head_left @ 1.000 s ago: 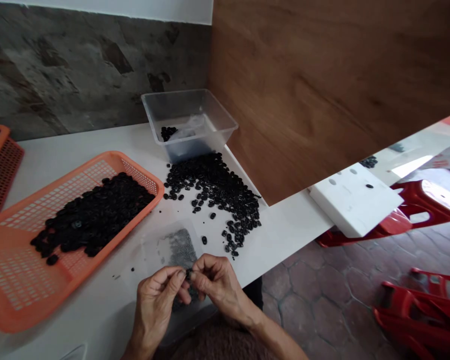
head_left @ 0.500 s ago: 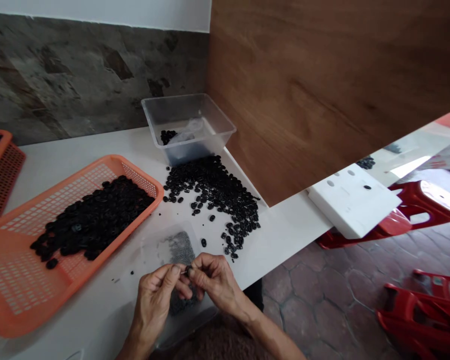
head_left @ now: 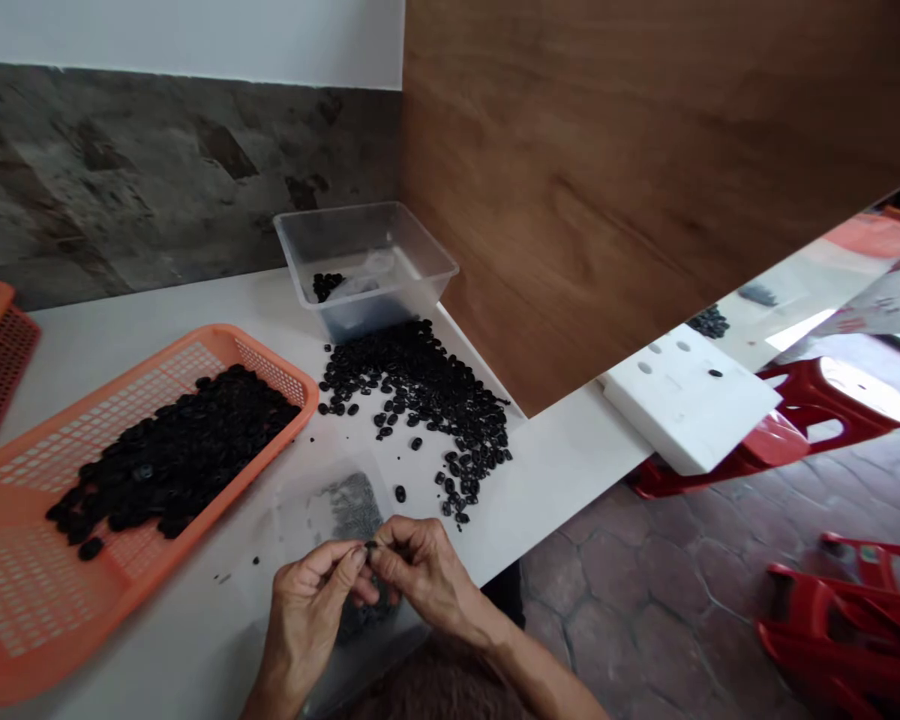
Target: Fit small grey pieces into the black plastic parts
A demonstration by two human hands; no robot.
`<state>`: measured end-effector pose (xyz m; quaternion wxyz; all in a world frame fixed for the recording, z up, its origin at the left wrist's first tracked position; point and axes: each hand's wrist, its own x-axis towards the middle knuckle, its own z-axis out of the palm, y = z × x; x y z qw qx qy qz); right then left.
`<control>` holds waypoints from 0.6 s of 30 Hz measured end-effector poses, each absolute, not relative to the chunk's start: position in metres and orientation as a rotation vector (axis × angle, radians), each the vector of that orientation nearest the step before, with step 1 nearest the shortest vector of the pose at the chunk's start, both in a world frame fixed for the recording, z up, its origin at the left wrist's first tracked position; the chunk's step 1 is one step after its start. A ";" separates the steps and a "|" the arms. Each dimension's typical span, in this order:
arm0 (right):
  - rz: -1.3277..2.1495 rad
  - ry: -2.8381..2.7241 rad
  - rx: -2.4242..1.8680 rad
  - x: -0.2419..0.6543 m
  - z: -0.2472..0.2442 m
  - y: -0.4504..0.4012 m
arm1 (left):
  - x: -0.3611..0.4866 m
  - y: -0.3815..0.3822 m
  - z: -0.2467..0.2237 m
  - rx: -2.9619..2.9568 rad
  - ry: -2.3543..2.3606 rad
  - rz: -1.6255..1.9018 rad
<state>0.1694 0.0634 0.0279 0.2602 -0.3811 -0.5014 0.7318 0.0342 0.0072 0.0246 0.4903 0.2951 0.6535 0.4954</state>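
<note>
My left hand and my right hand meet fingertip to fingertip, both pinched closed around a small black piece. The fingers cover most of that piece, so its exact kind is hidden. Beneath them is a clear plastic tray with tiny dark grey bits inside. Just beyond my hands, a pile of small black oval pieces spreads over the white table. To the left stands an orange plastic basket holding many larger-looking black pieces.
A clear plastic bin with a bag and black pieces sits by the wall. A brown wooden panel rises at the right. Beyond its edge is a white foam block. Red stools stand on the tiled floor. Another orange basket is far left.
The view has shifted slightly, so the table things sit a little lower and further left. Both hands keep their pinch together, fingers slightly readjusted around the small black piece.
</note>
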 end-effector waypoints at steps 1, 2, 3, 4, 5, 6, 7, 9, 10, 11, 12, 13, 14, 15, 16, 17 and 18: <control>1.970 -1.364 -1.034 0.170 0.027 0.063 | 0.033 0.008 0.024 0.746 1.587 1.180; 1.958 -1.355 -1.036 0.171 0.025 0.063 | 0.031 0.009 0.024 0.783 1.579 1.149; 1.942 -1.341 -1.035 0.173 0.024 0.063 | 0.029 0.011 0.024 0.831 1.573 1.113; 1.920 -1.326 -1.034 0.175 0.023 0.063 | 0.027 0.015 0.025 0.890 1.576 1.079; 1.889 -1.310 -1.039 0.178 0.022 0.064 | 0.026 0.020 0.026 0.970 1.597 1.050; 1.851 -1.293 -1.050 0.183 0.021 0.066 | 0.025 0.027 0.029 1.079 1.640 1.033; 1.810 -1.271 -1.068 0.188 0.020 0.068 | 0.025 0.037 0.031 1.198 1.697 1.029; 1.730 -1.203 -1.108 0.201 0.018 0.074 | 0.032 0.060 0.035 1.466 1.795 1.040; 1.690 -1.165 -1.124 0.208 0.017 0.077 | 0.037 0.073 0.035 1.534 1.802 1.046; 1.652 -1.135 -1.136 0.215 0.016 0.080 | 0.045 0.087 0.035 1.563 1.793 1.050; 1.617 -1.111 -1.144 0.222 0.016 0.082 | 0.053 0.100 0.033 1.583 1.780 1.053; 1.584 -1.094 -1.149 0.228 0.016 0.084 | 0.061 0.111 0.030 1.593 1.762 1.062; 1.553 -1.080 -1.152 0.234 0.015 0.085 | 0.070 0.120 0.027 1.602 1.737 1.074; 1.527 -1.067 -1.155 0.240 0.015 0.085 | 0.078 0.126 0.023 1.605 1.711 1.088; 1.504 -1.056 -1.159 0.244 0.015 0.085 | 0.085 0.131 0.019 1.608 1.683 1.102; 1.486 -1.044 -1.165 0.248 0.015 0.085 | 0.091 0.133 0.016 1.611 1.652 1.114; 1.471 -1.032 -1.173 0.252 0.015 0.084 | 0.094 0.134 0.013 1.612 1.621 1.124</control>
